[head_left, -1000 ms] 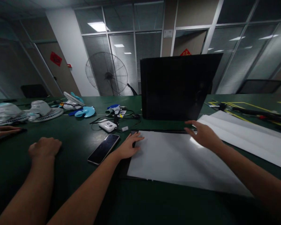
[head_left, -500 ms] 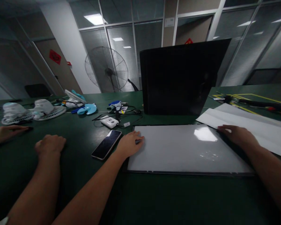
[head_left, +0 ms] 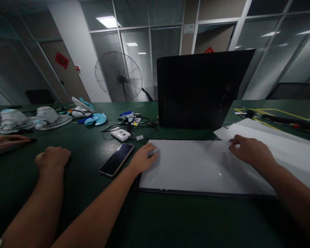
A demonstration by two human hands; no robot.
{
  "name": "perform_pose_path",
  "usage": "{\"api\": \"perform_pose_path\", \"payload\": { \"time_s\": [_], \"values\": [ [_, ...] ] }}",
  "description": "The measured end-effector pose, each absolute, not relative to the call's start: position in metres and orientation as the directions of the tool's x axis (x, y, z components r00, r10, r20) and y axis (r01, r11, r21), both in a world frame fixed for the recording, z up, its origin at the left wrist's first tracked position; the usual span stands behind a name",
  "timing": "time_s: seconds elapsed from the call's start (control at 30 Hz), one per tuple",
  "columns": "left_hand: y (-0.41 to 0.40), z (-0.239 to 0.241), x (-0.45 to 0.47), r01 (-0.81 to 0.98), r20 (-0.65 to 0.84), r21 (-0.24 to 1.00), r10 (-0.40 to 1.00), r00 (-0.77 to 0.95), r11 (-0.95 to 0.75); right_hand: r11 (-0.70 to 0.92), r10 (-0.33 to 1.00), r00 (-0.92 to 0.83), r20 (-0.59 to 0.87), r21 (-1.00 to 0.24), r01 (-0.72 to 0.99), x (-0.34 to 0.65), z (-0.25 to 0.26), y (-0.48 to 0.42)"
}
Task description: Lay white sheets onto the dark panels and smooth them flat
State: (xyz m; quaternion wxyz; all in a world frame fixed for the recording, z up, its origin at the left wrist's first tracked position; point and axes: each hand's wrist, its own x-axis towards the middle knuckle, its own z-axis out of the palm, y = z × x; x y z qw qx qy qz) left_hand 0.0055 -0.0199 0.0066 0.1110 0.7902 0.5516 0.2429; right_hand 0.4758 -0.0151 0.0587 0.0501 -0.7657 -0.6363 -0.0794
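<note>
A flat white panel (head_left: 191,168) in a thin dark frame lies on the green table in front of me. My left hand (head_left: 143,157) rests on its far left corner, fingers stretched out loosely and holding nothing. My right hand (head_left: 248,151) sits at the panel's far right, fingers bent and pressed on the near edge of a large white sheet (head_left: 279,148). That sheet's corner overlaps the panel. A big black panel (head_left: 198,91) stands upright just behind.
A dark phone (head_left: 116,159) lies left of my left hand. Another person's fist (head_left: 52,157) and second hand (head_left: 5,142) rest on the table (head_left: 93,193) at left. Small fans and blue blades (head_left: 94,120), a white charger with cables (head_left: 121,135), tools at far right.
My right hand moved from the panel's far middle to its right edge, then came back left with the white sheet, whose corner now overlaps the panel. My left hand stayed put.
</note>
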Motion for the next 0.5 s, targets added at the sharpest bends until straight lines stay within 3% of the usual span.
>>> {"api": "perform_pose_path", "payload": {
  "time_s": [0.13, 0.3, 0.4, 0.5],
  "values": [
    [-0.018, 0.003, 0.005, 0.826, 0.277, 0.416, 0.918, 0.284, -0.38, 0.14, 0.988, -0.139, 0.066, -0.01, 0.99, 0.395, 0.061, -0.041],
    [-0.021, 0.004, 0.005, 0.811, 0.288, 0.431, 0.912, 0.292, -0.396, 0.485, 0.868, -0.495, -0.038, -0.151, 0.861, 0.307, 0.051, -0.1],
    [-0.021, 0.004, 0.005, 0.789, 0.282, 0.466, 0.913, 0.295, -0.399, 0.605, 0.751, -0.652, -0.105, -0.288, 0.743, 0.28, 0.048, -0.128],
    [-0.019, 0.003, 0.003, 0.801, 0.254, 0.443, 0.913, 0.32, -0.404, 0.616, 0.666, -0.735, -0.129, -0.46, 0.639, 0.28, 0.047, -0.132]
  ]
}}
